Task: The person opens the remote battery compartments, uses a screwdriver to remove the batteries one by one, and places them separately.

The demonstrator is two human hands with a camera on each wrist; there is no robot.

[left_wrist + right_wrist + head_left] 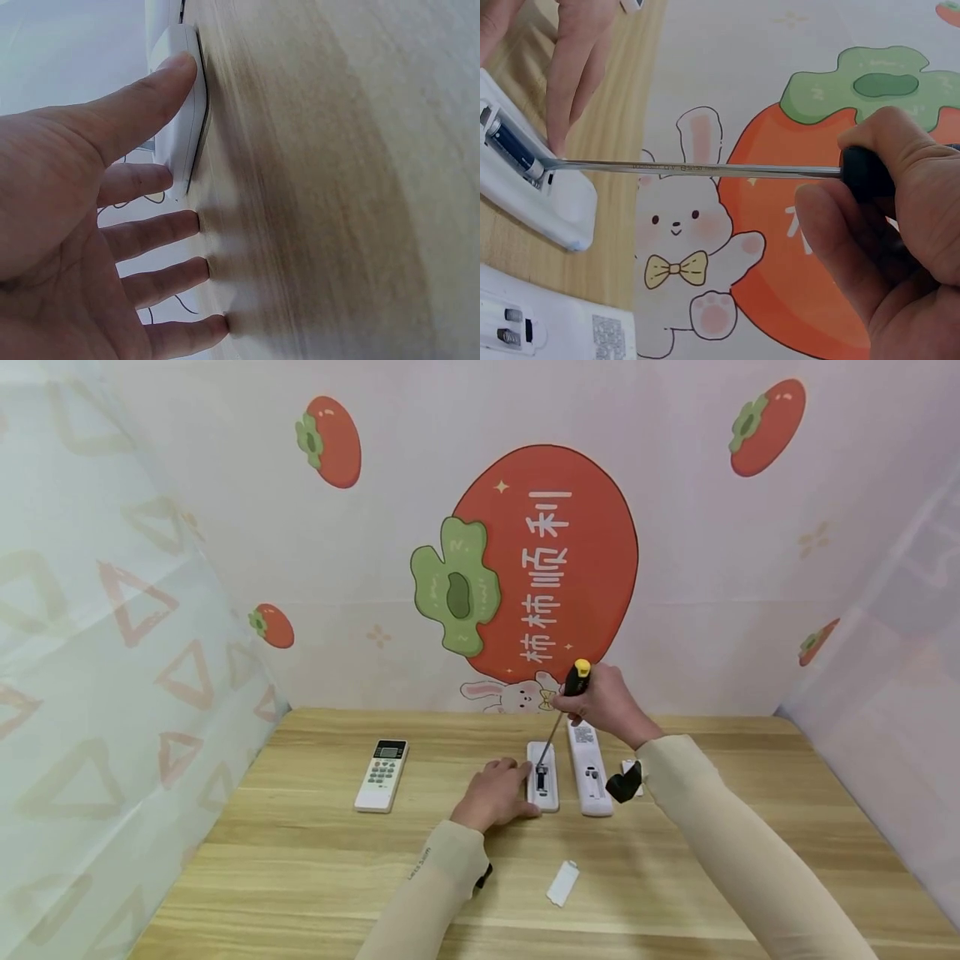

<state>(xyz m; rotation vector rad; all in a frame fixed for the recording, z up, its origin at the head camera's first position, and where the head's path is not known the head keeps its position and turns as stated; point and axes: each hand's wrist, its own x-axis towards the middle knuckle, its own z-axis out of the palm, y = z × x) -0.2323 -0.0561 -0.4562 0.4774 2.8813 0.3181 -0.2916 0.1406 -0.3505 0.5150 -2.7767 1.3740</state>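
Right hand [606, 703]: we grip the screwdriver [727, 170] | Left hand [495, 792]: fingers spread, we brace the remote control [552, 797] | We should pry gently at the dark-blue battery's [514, 152] end

screwdriver [705, 170]: shaft bare metal, smooth, shiny, fine lettering on it; handle [577, 681] black and yellow, looks plastic, mostly matt. middle remote [551, 798]: white plastic, smooth, low sheen. battery [514, 150]: smooth glossy dark blue jacket, shiny metal end. right remote [582, 757]: white plastic, coiled metal springs [510, 335]; label [607, 341] looks like printed paper. left remote [377, 793]: smooth white plastic. cover [562, 883]: thin white plastic. table [315, 877]: wood grain, smooth, soft sheen. backdrop [690, 568]: printed, cloth-like, matt, faintly creased. 2 sleeves [735, 827]: cream cloth, matt.
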